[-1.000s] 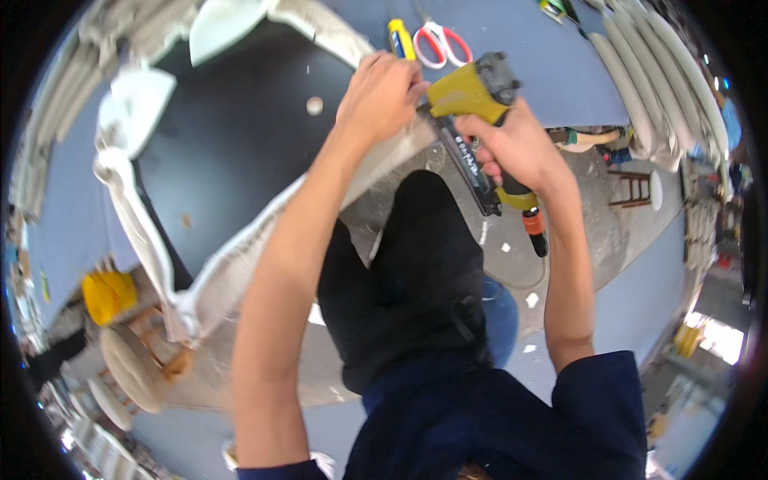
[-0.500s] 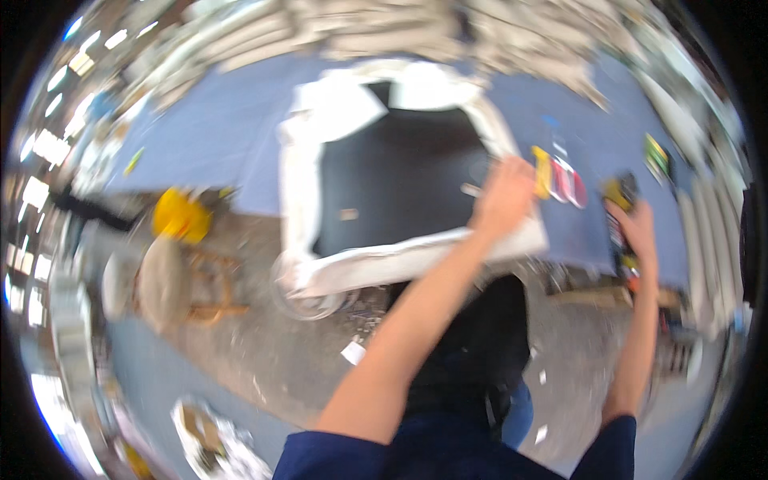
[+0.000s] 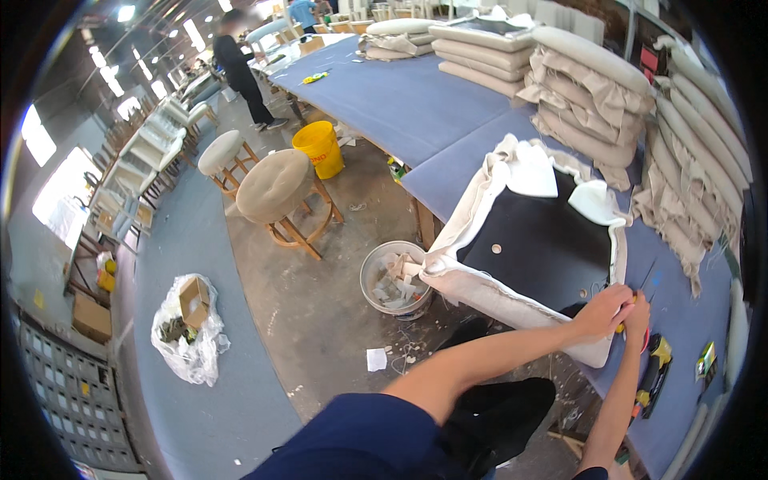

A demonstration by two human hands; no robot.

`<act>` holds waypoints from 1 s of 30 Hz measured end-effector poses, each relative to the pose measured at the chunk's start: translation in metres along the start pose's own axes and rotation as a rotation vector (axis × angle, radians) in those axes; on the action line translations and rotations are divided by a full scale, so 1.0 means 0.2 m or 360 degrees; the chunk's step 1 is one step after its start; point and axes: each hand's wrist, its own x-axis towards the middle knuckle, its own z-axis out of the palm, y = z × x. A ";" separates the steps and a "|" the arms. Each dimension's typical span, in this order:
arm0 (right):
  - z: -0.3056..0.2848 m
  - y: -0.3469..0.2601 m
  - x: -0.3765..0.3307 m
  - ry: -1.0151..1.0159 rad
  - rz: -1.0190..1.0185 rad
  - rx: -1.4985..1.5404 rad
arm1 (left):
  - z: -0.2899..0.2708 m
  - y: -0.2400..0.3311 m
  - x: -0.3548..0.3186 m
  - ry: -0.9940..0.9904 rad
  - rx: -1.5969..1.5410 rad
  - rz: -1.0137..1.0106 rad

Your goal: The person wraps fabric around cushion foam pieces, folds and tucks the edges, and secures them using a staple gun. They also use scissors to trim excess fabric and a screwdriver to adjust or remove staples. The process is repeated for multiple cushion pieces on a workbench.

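An upholstered seat panel (image 3: pixel 544 248) lies bottom up at the near table edge, its black underside framed by folded pale fabric and white padding. My left hand (image 3: pixel 602 310) is at its near right corner, fingers closed; what they hold, if anything, is hidden. Touching it, my right hand (image 3: pixel 638 318) is closed around a yellow-handled tool; a thin dark shaft projects beyond the fingers, but its kind is hidden. A red scissor-like handle (image 3: pixel 646 339) shows partly beside that hand. To the right lies a yellow and black staple gun (image 3: pixel 658 360).
Stacked cushions (image 3: pixel 592 96) line the blue table's (image 3: pixel 480 120) far side. A scrap bucket (image 3: pixel 376 276) stands by the near edge. Stools (image 3: pixel 276 188), a yellow pail (image 3: pixel 320 150) and a plastic bag with a carton (image 3: pixel 192 328) occupy the floor left. A person (image 3: pixel 238 68) stands farther back.
My view has swung left. My right hand has let go of the staple gun and moved left to the yellow-handled tool, meeting my left hand. The staple gun lies on the table.
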 end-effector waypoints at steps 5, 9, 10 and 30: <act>-0.11 0.36 0.07 0.0026 -0.0064 0.0315 | -0.63 0.89 -0.32 0.0167 -0.0526 0.0483; -0.32 0.09 -0.04 -0.0165 0.0451 0.1431 | -1.03 1.41 -0.52 0.0385 -0.0770 0.0824; -0.38 0.06 -0.12 -0.0022 0.0525 0.1653 | -1.07 1.49 -0.55 0.0392 -0.0791 0.0882; -0.87 -0.31 -1.14 0.0720 0.0655 0.1903 | -0.96 1.27 -0.29 -0.0103 -0.0940 0.0239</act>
